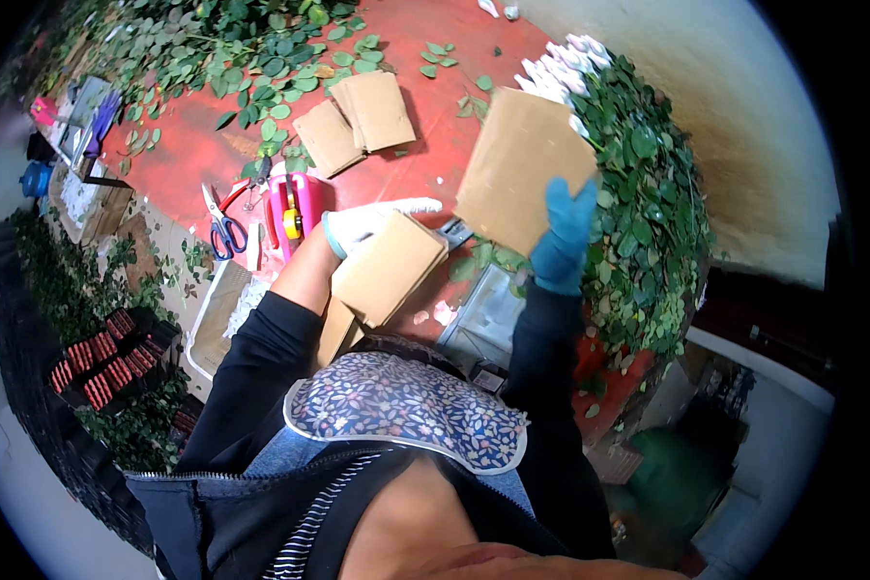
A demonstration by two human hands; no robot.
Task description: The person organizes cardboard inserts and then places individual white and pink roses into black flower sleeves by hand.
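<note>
My left hand, in a white glove, lies along the far edge of a stack of cardboard pieces. One finger points right past the stack; the stack hides part of the hand, so its grip is unclear. In a teal glove, my right hand holds a larger stack of cardboard sheets by its near right corner, tilted above the table. More cardboard sits below the left stack, close to my body. Two further piles, a left one and a right one, lie overlapping on the red tabletop.
Left of my hand are a pink tape dispenser, scissors and red-handled pruning shears. A plastic basket stands at the table edge. White-wrapped roses with dense foliage line the right side. Loose leaves cover the far left.
</note>
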